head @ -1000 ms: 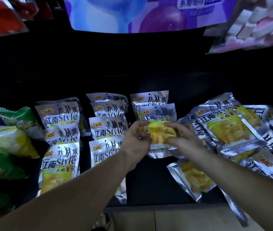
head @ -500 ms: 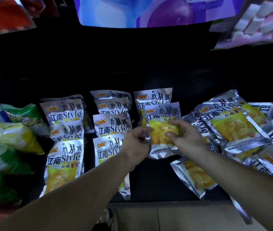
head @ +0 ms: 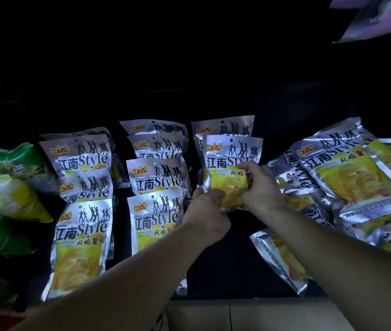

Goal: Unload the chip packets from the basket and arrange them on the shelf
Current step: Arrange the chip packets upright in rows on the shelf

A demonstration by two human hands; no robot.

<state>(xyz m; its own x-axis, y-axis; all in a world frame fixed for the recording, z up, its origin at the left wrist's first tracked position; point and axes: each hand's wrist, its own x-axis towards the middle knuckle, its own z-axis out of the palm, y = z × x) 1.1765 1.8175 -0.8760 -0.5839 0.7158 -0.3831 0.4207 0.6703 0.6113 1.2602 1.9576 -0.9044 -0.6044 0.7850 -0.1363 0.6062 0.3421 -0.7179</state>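
Reaching in over the dark shelf (head: 225,263), the left hand (head: 205,211) and right hand (head: 260,187) grip one chip packet (head: 231,161) between them, each curled round a lower corner, the right hand slightly farther in. The packet stands directly beyond the hands, its long axis pointing away from them, overlapping the back packet (head: 222,127) of the third row. A loose heap (head: 347,177) lies to its right.
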